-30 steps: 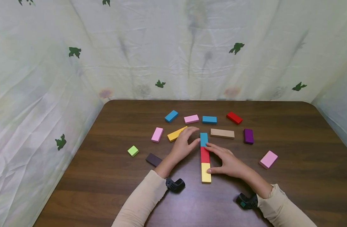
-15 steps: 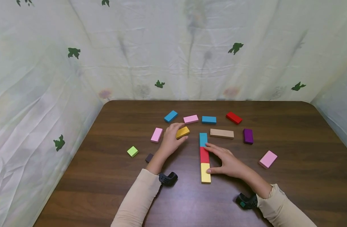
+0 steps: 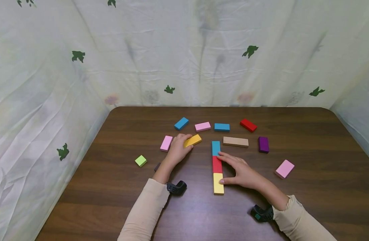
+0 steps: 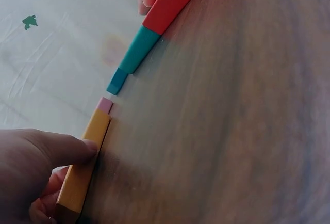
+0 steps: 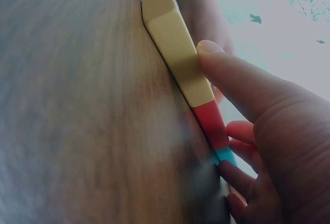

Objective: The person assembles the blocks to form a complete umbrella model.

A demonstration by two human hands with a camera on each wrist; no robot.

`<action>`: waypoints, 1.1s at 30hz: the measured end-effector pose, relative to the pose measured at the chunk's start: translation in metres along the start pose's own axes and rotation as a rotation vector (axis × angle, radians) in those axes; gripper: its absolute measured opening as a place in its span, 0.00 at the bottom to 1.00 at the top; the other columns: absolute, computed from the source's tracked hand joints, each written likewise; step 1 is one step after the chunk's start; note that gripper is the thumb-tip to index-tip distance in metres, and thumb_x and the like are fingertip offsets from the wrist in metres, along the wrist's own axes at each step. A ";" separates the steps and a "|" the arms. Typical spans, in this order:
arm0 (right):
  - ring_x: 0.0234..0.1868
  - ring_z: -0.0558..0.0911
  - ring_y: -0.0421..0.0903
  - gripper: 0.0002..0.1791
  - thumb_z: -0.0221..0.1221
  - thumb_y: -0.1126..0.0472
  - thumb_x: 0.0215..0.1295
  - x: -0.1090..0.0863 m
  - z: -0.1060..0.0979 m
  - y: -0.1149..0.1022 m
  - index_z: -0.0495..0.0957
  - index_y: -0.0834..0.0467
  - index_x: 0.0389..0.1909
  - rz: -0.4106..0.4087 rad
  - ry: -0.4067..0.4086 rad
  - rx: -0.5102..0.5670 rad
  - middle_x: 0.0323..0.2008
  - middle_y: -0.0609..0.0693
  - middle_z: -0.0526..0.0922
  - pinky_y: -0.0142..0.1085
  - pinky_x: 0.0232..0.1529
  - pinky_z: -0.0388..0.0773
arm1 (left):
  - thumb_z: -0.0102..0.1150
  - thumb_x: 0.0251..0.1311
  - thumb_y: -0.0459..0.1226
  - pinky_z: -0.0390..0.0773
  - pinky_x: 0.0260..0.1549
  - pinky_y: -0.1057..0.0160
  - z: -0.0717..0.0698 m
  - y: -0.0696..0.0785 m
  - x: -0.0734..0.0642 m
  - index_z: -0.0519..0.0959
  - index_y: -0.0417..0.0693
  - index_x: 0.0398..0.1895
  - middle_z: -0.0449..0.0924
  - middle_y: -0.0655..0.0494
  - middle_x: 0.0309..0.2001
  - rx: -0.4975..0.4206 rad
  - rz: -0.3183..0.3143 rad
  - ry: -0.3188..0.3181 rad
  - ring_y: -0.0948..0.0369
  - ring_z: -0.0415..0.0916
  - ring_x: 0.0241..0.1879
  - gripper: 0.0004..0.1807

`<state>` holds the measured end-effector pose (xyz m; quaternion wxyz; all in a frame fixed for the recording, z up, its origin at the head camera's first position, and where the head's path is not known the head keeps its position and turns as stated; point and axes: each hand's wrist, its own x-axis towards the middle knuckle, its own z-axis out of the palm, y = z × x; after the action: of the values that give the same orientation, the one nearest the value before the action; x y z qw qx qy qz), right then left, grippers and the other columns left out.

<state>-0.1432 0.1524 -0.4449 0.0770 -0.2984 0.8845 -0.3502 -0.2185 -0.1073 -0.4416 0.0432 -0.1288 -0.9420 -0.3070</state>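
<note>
In the head view my left hand (image 3: pixel 176 149) holds an orange-yellow wooden block (image 3: pixel 195 139) that lies on the table. The left wrist view shows the thumb on the near side of this block (image 4: pixel 78 182), with fingers curled at its far side. Right of it, a light blue block (image 3: pixel 216 147), a red block (image 3: pixel 217 164) and a pale yellow block (image 3: pixel 218 184) lie end to end in a straight row. My right hand (image 3: pixel 244 172) rests along the row's right side. Its thumb touches the pale yellow block, and its extended fingers reach the red and light blue ones.
Behind the hands lie blue blocks (image 3: pixel 222 127), pink blocks (image 3: pixel 202 126) and a red block (image 3: pixel 248 125). A beige plank (image 3: pixel 235 142), purple block (image 3: pixel 263 144) and pink block (image 3: pixel 285 169) are at right. A green block (image 3: pixel 140 161) and half-hidden dark block (image 3: pixel 157 167) are at left.
My left hand has moved left, away from the row, to the orange-yellow block and now grips it. The right hand and the row have stayed in place.
</note>
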 end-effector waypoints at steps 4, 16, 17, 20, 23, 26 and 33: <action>0.65 0.55 0.47 0.46 0.62 0.35 0.45 0.000 0.000 0.001 0.60 0.51 0.65 0.005 -0.004 -0.001 0.66 0.45 0.55 0.54 0.58 0.50 | 0.61 0.52 0.35 0.65 0.46 0.55 -0.001 0.001 0.000 0.75 0.44 0.51 0.72 0.46 0.46 -0.004 0.009 -0.004 0.50 0.66 0.47 0.20; 0.64 0.56 0.47 0.46 0.61 0.34 0.45 0.001 -0.001 0.001 0.60 0.50 0.65 0.018 -0.014 -0.001 0.66 0.45 0.56 0.55 0.58 0.51 | 0.58 0.56 0.35 0.63 0.47 0.53 0.002 0.018 0.008 0.74 0.46 0.54 0.71 0.47 0.48 0.018 0.086 -0.003 0.51 0.65 0.46 0.20; 0.64 0.56 0.47 0.46 0.61 0.34 0.45 0.001 -0.001 0.001 0.60 0.50 0.65 0.017 -0.014 0.000 0.66 0.45 0.56 0.55 0.58 0.51 | 0.58 0.56 0.35 0.63 0.47 0.53 0.003 0.019 0.009 0.74 0.46 0.54 0.71 0.47 0.48 0.020 0.090 -0.001 0.51 0.65 0.46 0.20; 0.65 0.55 0.47 0.46 0.61 0.34 0.45 0.001 -0.001 0.001 0.60 0.50 0.65 0.013 -0.013 -0.002 0.66 0.45 0.55 0.55 0.58 0.51 | 0.57 0.57 0.35 0.63 0.47 0.53 0.004 0.024 0.012 0.73 0.46 0.55 0.70 0.47 0.48 0.035 0.096 0.000 0.52 0.66 0.46 0.20; 0.65 0.55 0.47 0.47 0.60 0.34 0.45 0.001 -0.001 0.001 0.60 0.50 0.65 0.008 -0.009 -0.002 0.66 0.45 0.55 0.55 0.58 0.51 | 0.56 0.58 0.35 0.63 0.47 0.53 0.006 0.027 0.016 0.73 0.47 0.56 0.70 0.48 0.49 0.050 0.102 -0.010 0.52 0.65 0.47 0.20; 0.65 0.55 0.47 0.46 0.61 0.34 0.45 0.001 0.000 0.002 0.60 0.50 0.65 0.009 -0.009 -0.002 0.66 0.45 0.55 0.55 0.58 0.51 | 0.56 0.58 0.36 0.62 0.48 0.53 0.009 0.028 0.021 0.72 0.49 0.57 0.70 0.48 0.50 0.070 0.100 -0.029 0.52 0.64 0.49 0.21; 0.65 0.56 0.47 0.46 0.61 0.35 0.45 0.001 -0.001 0.002 0.60 0.50 0.65 0.011 -0.012 0.003 0.66 0.45 0.56 0.55 0.58 0.51 | 0.56 0.59 0.36 0.61 0.49 0.53 0.016 0.028 0.028 0.73 0.51 0.56 0.70 0.51 0.50 0.150 0.113 -0.070 0.53 0.65 0.49 0.20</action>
<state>-0.1451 0.1529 -0.4455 0.0845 -0.2957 0.8850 -0.3496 -0.2384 -0.0698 -0.4342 0.0370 -0.1890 -0.9544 -0.2279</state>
